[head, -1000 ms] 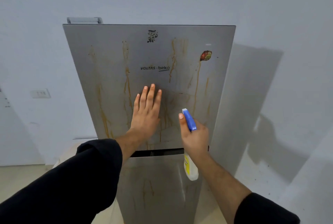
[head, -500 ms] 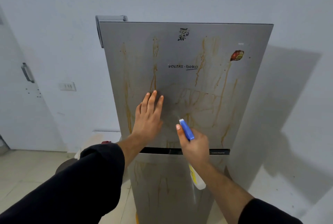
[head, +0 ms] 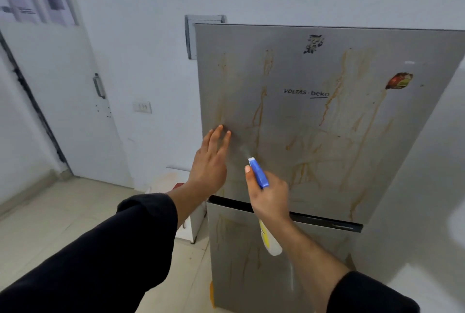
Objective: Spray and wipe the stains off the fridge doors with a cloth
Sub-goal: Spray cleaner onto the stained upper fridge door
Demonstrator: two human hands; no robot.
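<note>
A silver two-door fridge stands before me; its upper door point(head: 327, 124) carries brown drip stains, a brand name, a dark smudge near the top and a red sticker point(head: 399, 81). The lower door point(head: 251, 262) shows fainter streaks. My left hand point(head: 210, 161) lies flat with fingers spread near the upper door's left edge. My right hand point(head: 270, 194) grips a spray bottle point(head: 259, 174) with a blue nozzle, aimed up at the door; a faint mist shows at the nozzle tip. The bottle's pale body hangs below my wrist. No cloth is in view.
A white door point(head: 75, 101) with a handle stands at the left, a wall switch point(head: 142, 107) beside it. A low white unit point(head: 176, 181) with a red item sits left of the fridge. Pale tiled floor point(head: 50, 224) spreads below; a white wall lies to the right.
My view has swung left, so the fridge now sits to the right. My left hand has slid toward the door's left edge. The spray bottle stays held, pointed at the door.
</note>
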